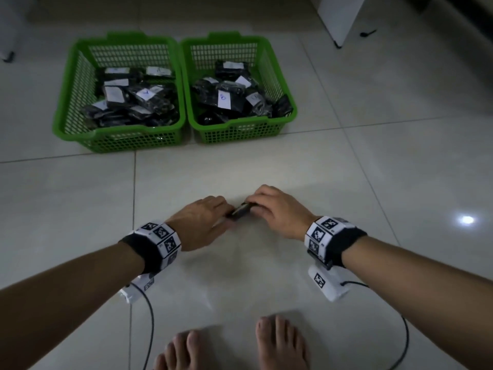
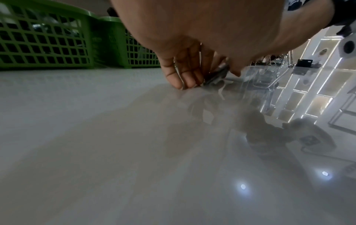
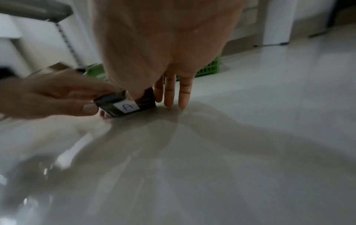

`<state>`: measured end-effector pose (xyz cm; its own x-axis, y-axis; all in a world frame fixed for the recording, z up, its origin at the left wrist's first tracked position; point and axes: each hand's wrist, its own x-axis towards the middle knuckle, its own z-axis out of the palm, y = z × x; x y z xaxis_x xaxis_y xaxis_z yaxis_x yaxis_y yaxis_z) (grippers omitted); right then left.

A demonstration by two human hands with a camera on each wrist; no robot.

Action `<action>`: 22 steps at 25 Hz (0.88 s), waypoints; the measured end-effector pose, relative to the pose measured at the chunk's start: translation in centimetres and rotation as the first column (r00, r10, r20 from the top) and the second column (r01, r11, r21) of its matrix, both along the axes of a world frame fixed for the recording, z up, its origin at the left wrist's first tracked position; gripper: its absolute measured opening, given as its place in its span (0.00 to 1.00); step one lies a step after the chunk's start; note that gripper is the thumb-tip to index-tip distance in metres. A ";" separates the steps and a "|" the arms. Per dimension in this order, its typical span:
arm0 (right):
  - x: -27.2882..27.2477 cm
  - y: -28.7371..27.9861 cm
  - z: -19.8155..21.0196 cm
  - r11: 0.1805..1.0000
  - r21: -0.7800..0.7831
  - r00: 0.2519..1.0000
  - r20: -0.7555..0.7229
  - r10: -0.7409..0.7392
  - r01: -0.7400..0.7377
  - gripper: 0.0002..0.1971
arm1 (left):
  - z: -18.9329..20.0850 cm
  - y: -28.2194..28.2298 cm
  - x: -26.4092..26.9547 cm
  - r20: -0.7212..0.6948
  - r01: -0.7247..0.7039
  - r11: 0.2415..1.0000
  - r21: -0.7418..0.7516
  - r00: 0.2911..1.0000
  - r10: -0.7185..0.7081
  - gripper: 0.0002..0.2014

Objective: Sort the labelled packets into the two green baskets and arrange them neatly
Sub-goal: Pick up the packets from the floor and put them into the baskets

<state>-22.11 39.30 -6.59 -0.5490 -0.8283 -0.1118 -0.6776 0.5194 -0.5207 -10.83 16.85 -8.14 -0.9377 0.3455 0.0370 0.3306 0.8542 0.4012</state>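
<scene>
A black packet [image 1: 240,210] with a white label marked "A" [image 3: 127,107] is tilted just above the tiled floor between my two hands. My left hand [image 1: 229,217] pinches its left end between thumb and fingers [image 3: 90,108]. My right hand [image 1: 256,206] holds the right end, its other fingers [image 3: 169,94] pointing straight down to the floor. In the left wrist view the packet [image 2: 215,74] shows past my fingers. Farther off stand the left green basket [image 1: 117,132] and the right green basket [image 1: 240,124], side by side. Both hold loose heaps of black labelled packets [image 1: 133,102].
My bare feet [image 1: 232,348] are at the near edge. Cables [image 1: 150,319] trail from both wrist cameras. White furniture [image 1: 338,17] stands at the back right, and another furniture leg [image 1: 8,56] at the back left. Glossy floor tiles lie between hands and baskets.
</scene>
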 end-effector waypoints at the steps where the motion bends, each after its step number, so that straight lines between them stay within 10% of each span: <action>1: -0.4 -0.4 0.5 0.994 -0.038 0.994 0.047 -0.103 0.105 0.11 | 0.4 -0.1 0.0 -0.012 -0.054 0.996 0.066 0.998 0.055 0.19; 7: -2.1 -4.4 4.0 0.915 -0.188 0.918 0.254 -0.306 0.357 0.10 | 2.4 -1.7 -3.9 0.312 -0.549 0.658 0.516 0.836 0.452 0.15; 11: -3.2 -6.7 6.0 0.946 -0.269 0.977 -0.055 -0.205 0.183 0.36 | 3.9 -3.8 -6.3 0.261 -0.574 0.566 0.592 0.801 0.539 0.17; 15: -4.5 -9.2 6.5 0.941 -0.294 0.944 -0.228 -0.239 0.168 0.36 | 6.1 -5.4 -7.8 0.235 -0.553 0.502 0.664 0.793 0.562 0.17; 19: -5.8 -13.2 7.9 0.950 -0.268 0.950 -0.222 -0.221 0.158 0.29 | 8.5 -11.2 -8.4 -0.225 -0.619 0.725 0.302 0.693 0.685 0.15; 22: -6.8 -17.1 8.4 0.972 -0.207 0.947 -0.277 -0.166 0.109 0.25 | 8.7 -17.3 -9.2 -0.181 -0.778 0.618 -0.115 0.628 0.757 0.28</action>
